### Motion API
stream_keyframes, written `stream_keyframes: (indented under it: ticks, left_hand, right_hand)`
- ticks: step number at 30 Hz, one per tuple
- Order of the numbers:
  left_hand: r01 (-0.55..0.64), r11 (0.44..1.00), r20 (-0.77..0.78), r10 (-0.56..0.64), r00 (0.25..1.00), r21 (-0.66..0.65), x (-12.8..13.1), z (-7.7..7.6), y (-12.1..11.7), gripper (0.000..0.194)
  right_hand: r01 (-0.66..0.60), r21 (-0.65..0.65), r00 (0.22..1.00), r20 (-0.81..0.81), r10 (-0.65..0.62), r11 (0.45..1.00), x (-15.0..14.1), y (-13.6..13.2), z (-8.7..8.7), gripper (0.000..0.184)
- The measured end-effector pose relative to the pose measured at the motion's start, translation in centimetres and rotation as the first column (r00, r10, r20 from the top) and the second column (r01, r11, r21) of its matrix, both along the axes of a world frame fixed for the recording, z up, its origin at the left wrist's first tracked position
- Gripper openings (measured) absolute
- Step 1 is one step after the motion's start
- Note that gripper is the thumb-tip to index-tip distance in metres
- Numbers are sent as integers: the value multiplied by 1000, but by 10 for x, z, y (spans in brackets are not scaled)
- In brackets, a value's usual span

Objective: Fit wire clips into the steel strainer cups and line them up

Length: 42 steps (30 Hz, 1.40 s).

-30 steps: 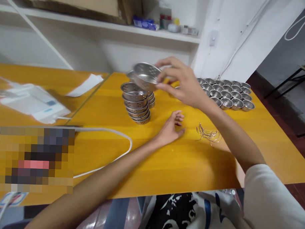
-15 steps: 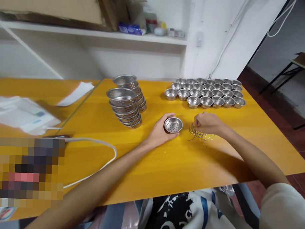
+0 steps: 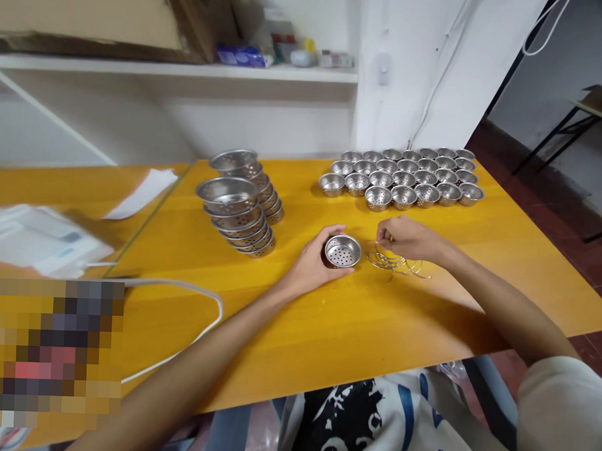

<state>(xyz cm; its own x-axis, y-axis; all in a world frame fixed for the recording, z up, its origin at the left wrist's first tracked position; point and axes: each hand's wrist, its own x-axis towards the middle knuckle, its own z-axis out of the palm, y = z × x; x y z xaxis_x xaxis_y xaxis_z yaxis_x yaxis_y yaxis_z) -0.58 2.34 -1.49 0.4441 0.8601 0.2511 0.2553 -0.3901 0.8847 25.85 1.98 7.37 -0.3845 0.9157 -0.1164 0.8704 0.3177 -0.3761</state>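
My left hand [image 3: 313, 262] is wrapped round the side of a small perforated metal cup [image 3: 343, 252], which faces up with its holed bottom visible. To the right of that cup, my right hand [image 3: 410, 238] has its fingers pinched together over a loose bunch of thin, curved metal wires [image 3: 394, 262] on the table. At least one wire appears to run up to the fingertips. How many wires the fingers hold is too fine to make out.
Two leaning stacks of perforated cups [image 3: 246, 235] stand to the left. Several rows of single cups [image 3: 403, 198] cover the back right of the yellow table [image 3: 297, 337]. A white cable [image 3: 200, 288], white plastic packaging [image 3: 38, 239] and a blurred-out patch lie at the left.
The view has shifted slightly. My right hand has risen a little, and the wires under it lie differently, spread more to the right. My left hand still holds the cup.
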Motion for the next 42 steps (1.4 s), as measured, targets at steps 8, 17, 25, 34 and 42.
stream_keyframes:
  ticks: [8, 17, 25, 34, 42]
  left_hand:
    - [69, 990, 106, -56, 993, -123, 1, 7, -4, 94]
    - [58, 988, 136, -38, 990, -145, 0, 7, -4, 79]
    - [50, 992, 112, -38, 993, -112, 1, 7, -4, 77]
    - [33, 997, -56, -29, 998, 65, 2, 12, -10, 67]
    - [45, 995, -70, -40, 997, 84, 2, 13, -10, 61]
  right_hand:
    - [-125, 241, 979, -128, 159, 962, -21, -5, -8, 15]
    - [-269, 348, 960, 171, 221, 898, -14, -5, -13, 20]
    - [-242, 294, 969, 131, 211, 925, -19, -6, -10, 19]
    - [-135, 300, 987, -40, 154, 944, -27, -10, -22, 17]
    - [-102, 286, 992, -46, 120, 953, -32, -15, -16, 20]
